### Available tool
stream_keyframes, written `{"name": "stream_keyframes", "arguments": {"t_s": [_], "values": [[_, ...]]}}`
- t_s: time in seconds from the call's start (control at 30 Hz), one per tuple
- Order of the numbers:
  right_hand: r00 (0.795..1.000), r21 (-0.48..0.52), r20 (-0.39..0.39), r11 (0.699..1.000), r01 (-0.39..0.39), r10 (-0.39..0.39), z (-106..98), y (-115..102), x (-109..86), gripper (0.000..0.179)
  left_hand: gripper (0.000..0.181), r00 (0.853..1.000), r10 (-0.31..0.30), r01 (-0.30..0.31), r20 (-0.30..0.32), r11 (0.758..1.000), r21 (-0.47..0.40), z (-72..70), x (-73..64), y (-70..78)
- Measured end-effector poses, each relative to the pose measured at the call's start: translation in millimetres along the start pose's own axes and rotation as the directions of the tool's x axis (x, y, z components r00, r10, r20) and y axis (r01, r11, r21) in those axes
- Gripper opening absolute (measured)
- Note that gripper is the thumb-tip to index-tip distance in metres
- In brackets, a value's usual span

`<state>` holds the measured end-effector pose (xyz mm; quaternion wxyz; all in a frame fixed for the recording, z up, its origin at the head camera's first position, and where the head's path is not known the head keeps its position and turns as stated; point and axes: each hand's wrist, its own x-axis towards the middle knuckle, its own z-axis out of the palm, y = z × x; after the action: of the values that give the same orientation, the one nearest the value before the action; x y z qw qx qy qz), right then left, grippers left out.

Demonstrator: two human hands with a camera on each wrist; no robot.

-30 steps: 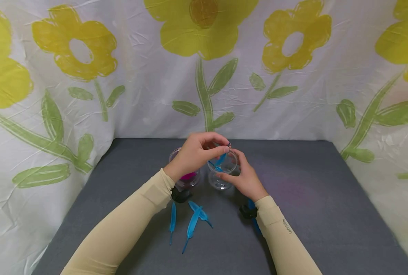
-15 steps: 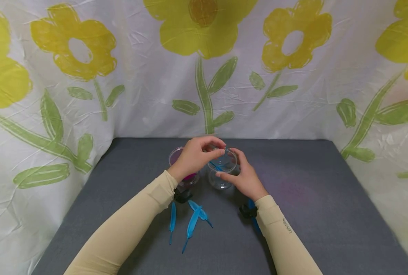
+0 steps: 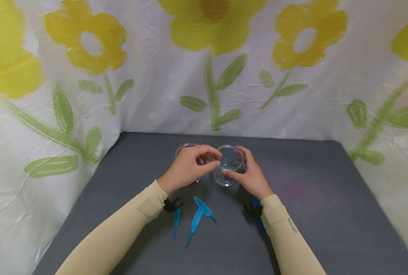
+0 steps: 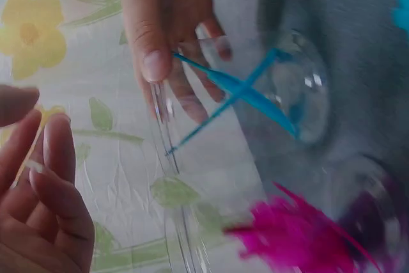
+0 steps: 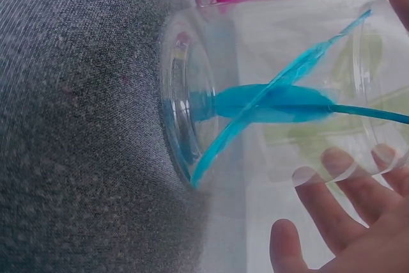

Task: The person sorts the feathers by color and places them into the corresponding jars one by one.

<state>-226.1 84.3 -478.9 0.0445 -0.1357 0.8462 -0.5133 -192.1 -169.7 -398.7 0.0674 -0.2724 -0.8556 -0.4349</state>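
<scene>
My right hand (image 3: 250, 175) grips a clear jar (image 3: 226, 179) at its upper part, the thumb at the rim and the fingers round the far side. Inside it, two blue feathers (image 5: 275, 103) lie crossed, seen through the wall in both wrist views. My left hand (image 3: 190, 168) hovers just left of the jar's mouth, fingers loosely bent with nothing between them. Behind that hand stands a second clear jar (image 3: 185, 146), mostly hidden in the head view. Pink feathers (image 4: 287, 234) show in it in the left wrist view.
Two crossed blue feathers (image 3: 197, 219) lie on the grey tabletop (image 3: 327, 214) in front of the jars. Another blue feather (image 3: 177, 221) is by my left wrist, and more blue (image 3: 260, 223) shows beside my right wrist. A flower-printed curtain (image 3: 156, 95) surrounds the table.
My left hand has let go of a blue feather, which dropped into the right jar, and moved back to the left. The right hand keeps its grip. The head view has shifted slightly.
</scene>
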Motion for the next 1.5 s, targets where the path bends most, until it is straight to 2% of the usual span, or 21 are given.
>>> {"name": "stream_keyframes", "arguments": {"t_s": [0.1, 0.17, 0.33, 0.47, 0.53, 0.63, 0.7, 0.77, 0.93, 1.07, 1.17, 1.27, 1.33, 1.4, 1.47, 1.5], "values": [[1.0, -0.007, -0.012, 1.0, 0.007, -0.008, -2, 3, 0.0, 0.103, 0.022, 0.995, 0.07, -0.073, 0.068, 0.996, 0.043, -2.4, -14.1, -2.9], [1.0, -0.011, -0.016, 1.0, 0.012, -0.012, -4, 4, -0.5, 0.102, 0.021, 0.989, 0.093, -0.105, 0.119, 0.989, 0.1, -3.5, -25.5, -6.5], [1.0, -0.013, -0.023, 1.0, 0.007, -0.007, -8, 5, -2.4, 0.102, 0.019, 0.958, 0.112, -0.175, 0.264, 0.957, 0.232, -2.7, -52.9, -17.6], [1.0, -0.014, -0.021, 1.0, -0.002, 0.002, -8, 5, -2.9, 0.101, 0.018, 0.918, 0.116, -0.233, 0.38, 0.932, 0.277, 3.7, -73.8, -24.2], [1.0, -0.015, -0.02, 1.0, -0.002, 0.002, -7, 6, -3.3, 0.101, 0.019, 0.889, 0.112, -0.266, 0.444, 0.915, 0.302, 9.4, -84.6, -27.1], [1.0, -0.022, -0.018, 1.0, -0.007, 0.007, -7, 9, -5.7, 0.101, 0.024, 0.838, 0.109, -0.326, 0.534, 0.886, 0.331, 18.4, -99.1, -28.5], [1.0, -0.024, -0.018, 1.0, -0.01, 0.009, -7, 11, -7.4, 0.101, 0.026, 0.811, 0.106, -0.358, 0.576, 0.868, 0.345, 22.3, -106.4, -27.5], [1.0, -0.023, -0.017, 1.0, -0.011, 0.011, -6, 12, -8.0, 0.101, 0.03, 0.797, 0.116, -0.388, 0.592, 0.851, 0.355, 24.0, -111.4, -25.1], [1.0, -0.014, -0.012, 1.0, -0.006, 0.006, -3, 11, -5.4, 0.101, 0.034, 0.796, 0.136, -0.425, 0.589, 0.819, 0.385, 23.5, -119.2, -20.0], [1.0, -0.009, -0.011, 1.0, -0.01, 0.01, -1, 9, -3.3, 0.101, 0.034, 0.794, 0.141, -0.435, 0.591, 0.811, 0.391, 23.8, -123.1, -19.5], [1.0, -0.005, -0.011, 1.0, -0.009, 0.009, 0, 7, -1.8, 0.1, 0.034, 0.803, 0.155, -0.446, 0.576, 0.797, 0.407, 24.2, -125.2, -20.3], [1.0, -0.009, -0.009, 1.0, -0.002, 0.002, 0, 5, -0.4, 0.101, 0.033, 0.816, 0.182, -0.467, 0.549, 0.768, 0.439, 25.5, -127.1, -21.1], [1.0, -0.014, -0.007, 1.0, -0.001, 0.0, 1, 3, 0.1, 0.101, 0.031, 0.823, 0.207, -0.488, 0.529, 0.736, 0.469, 27.2, -128.2, -21.6], [1.0, -0.013, -0.004, 1.0, 0.001, -0.001, 1, 2, 0.5, 0.101, 0.029, 0.825, 0.237, -0.516, 0.513, 0.687, 0.512, 29.0, -128.8, -22.3], [1.0, -0.012, -0.002, 1.0, 0.0, 0.0, 1, 1, 0.4, 0.101, 0.025, 0.819, 0.27, -0.552, 0.507, 0.614, 0.564, 30.7, -129.0, -22.2], [1.0, -0.011, -0.001, 1.0, -0.002, 0.002, 1, 1, 0.4, 0.101, 0.023, 0.812, 0.286, -0.571, 0.509, 0.569, 0.591, 31.4, -129.2, -22.2]]}}
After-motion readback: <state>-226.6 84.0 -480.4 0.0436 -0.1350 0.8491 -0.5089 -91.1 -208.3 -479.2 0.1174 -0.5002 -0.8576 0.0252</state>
